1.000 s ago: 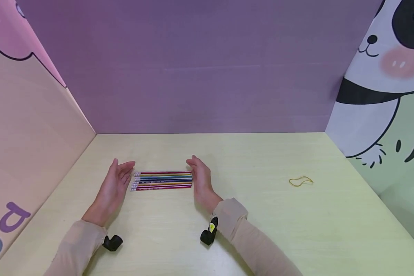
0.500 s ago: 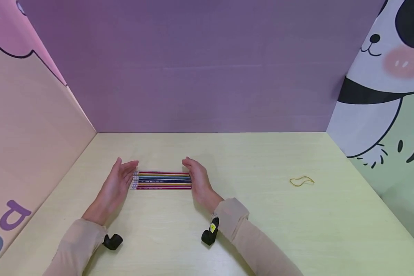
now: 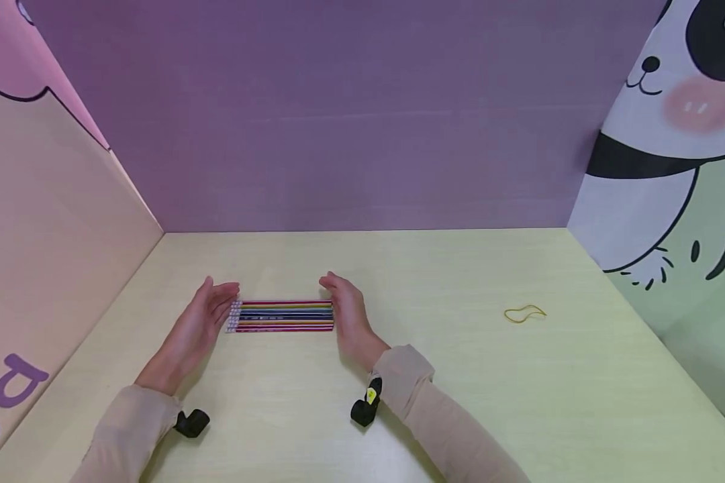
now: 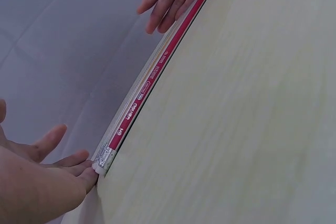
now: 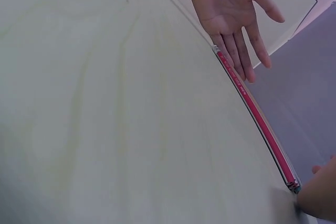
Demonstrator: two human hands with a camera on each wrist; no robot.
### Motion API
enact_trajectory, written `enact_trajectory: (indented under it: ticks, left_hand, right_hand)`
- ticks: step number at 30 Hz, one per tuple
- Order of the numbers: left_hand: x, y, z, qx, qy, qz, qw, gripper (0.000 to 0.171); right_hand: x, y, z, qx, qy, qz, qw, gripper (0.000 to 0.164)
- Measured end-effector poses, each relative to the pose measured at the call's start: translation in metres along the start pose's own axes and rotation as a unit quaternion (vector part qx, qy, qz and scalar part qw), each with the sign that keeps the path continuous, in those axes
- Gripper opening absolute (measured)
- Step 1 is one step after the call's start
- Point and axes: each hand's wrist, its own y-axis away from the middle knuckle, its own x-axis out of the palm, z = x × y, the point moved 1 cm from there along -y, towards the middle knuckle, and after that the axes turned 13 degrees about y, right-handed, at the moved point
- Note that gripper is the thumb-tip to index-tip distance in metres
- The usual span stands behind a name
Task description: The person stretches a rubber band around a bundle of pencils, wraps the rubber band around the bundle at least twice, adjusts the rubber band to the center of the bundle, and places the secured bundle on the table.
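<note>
Several pencils (image 3: pixel 286 316) in red, yellow, blue and dark colours lie side by side in a flat row on the table. White erasers in silvery ferrules are at their left ends. My left hand (image 3: pixel 195 333) stands on edge at the eraser ends, fingers extended; in the left wrist view its fingers (image 4: pixel 79 170) touch the eraser of the nearest red pencil (image 4: pixel 157 72). At the opposite ends, my right hand (image 3: pixel 353 318) stands on edge with its palm side against the row. Part of the right hand (image 5: pixel 320 195) is cut off in the right wrist view.
A thin yellow loop, like a rubber band (image 3: pixel 525 314), lies on the pale wooden table (image 3: pixel 453 376) far to the right. A purple wall (image 3: pixel 362 121) rises behind, and printed panels stand at both sides. Black wrist cameras sit at both cuffs.
My right hand has shifted slightly left against the pencil ends, and my left hand has closed in on the erasers. The eraser ends now line up more evenly. The yellow loop stays put.
</note>
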Motion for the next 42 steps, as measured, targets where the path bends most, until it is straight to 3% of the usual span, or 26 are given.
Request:
enact_trajectory:
  ticks: [10,20,27,34,42]
  left_hand:
    - [0.001,-0.002,0.002,-0.016,-0.011,-0.018,0.9996,0.080]
    - [0.004,-0.002,0.004,-0.006,-0.031,-0.032,0.9990,0.072]
    - [-0.008,-0.003,-0.001,-0.003,-0.011,-0.053,0.9985,0.058]
    - [-0.008,-0.009,0.001,0.005,0.049,-0.019,0.9986,0.058]
    - [-0.002,-0.011,0.004,0.018,0.031,-0.016,0.9992,0.062]
  right_hand:
    - [0.000,-0.001,-0.005,-0.017,0.008,-0.032,0.999,0.045]
    - [-0.003,0.003,-0.005,-0.007,0.025,-0.038,0.999,0.040]
    - [-0.005,0.001,-0.003,-0.009,0.055,-0.023,0.998,0.047]
    - [0.002,-0.009,-0.001,-0.005,0.014,-0.011,1.000,0.056]
    - [0.003,-0.010,-0.003,-0.011,-0.008,-0.023,1.000,0.054]
